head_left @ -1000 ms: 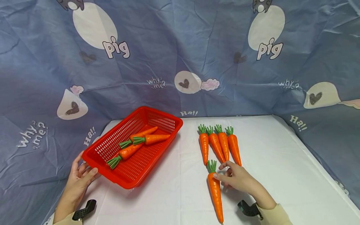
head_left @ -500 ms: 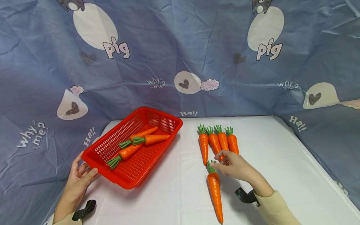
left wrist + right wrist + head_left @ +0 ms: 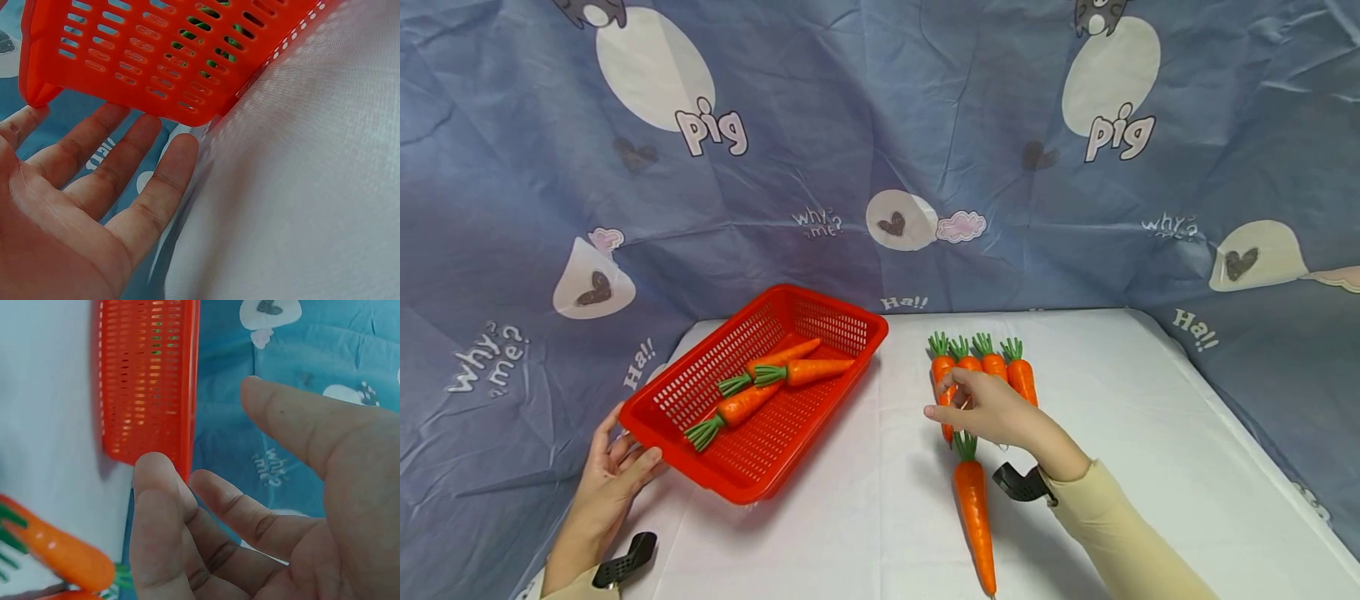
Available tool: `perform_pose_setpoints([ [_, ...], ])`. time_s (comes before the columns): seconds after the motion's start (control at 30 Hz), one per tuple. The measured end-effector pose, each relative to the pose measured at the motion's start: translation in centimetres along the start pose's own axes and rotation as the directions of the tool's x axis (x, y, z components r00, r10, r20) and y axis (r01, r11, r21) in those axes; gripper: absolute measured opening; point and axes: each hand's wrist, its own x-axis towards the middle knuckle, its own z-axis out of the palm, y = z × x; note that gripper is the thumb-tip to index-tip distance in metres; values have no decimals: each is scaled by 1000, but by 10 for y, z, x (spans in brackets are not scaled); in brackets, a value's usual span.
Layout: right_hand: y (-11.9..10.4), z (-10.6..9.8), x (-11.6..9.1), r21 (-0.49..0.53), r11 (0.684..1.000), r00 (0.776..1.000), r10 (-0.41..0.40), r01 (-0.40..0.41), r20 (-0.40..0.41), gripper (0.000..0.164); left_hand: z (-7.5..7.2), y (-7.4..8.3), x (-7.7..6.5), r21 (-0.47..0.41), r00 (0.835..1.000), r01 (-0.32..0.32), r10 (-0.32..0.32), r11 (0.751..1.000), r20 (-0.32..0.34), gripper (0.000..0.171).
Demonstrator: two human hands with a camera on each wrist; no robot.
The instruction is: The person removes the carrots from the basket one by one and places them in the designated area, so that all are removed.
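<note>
A red plastic basket (image 3: pixel 808 437) stands at an angle on the left of the white table, with carrots (image 3: pixel 805 371) lying in it. Against its near left corner rests my left hand (image 3: pixel 606 483); the left wrist view shows the fingers (image 3: pixel 103 178) spread, tips touching the basket's outside. My right hand (image 3: pixel 992 408) hovers over a row of several carrots (image 3: pixel 1021 379), partly hiding them. In the right wrist view its fingers are loosely bent with nothing between them. One larger carrot (image 3: pixel 973 517) lies nearer the front, just below this hand.
A blue printed cloth (image 3: pixel 880 150) hangs behind the table and down its left and right sides. White cloth (image 3: pixel 1150 417) covers the tabletop. Each wrist wears a small black device (image 3: pixel 1022 483).
My right hand has left the large front carrot and moved up and to the left, over the row's lower part. The left hand, basket and carrots have stayed in place.
</note>
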Motion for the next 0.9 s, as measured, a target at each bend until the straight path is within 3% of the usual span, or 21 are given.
perform_pose_setpoints([
  [0.33,-38,3,44,-52,997,997,-53,56,56,37,-1,1,0,14,1000,13,-13,1000,-11,82],
  [0.57,-55,15,79,-85,981,980,-165,175,108,35,-1,2,0,24,1000,-9,9,1000,-1,84],
  [0.9,-83,27,127,-132,972,964,-166,196,207,42,0,1,2,75,1000,-5,6,997,-11,84],
])
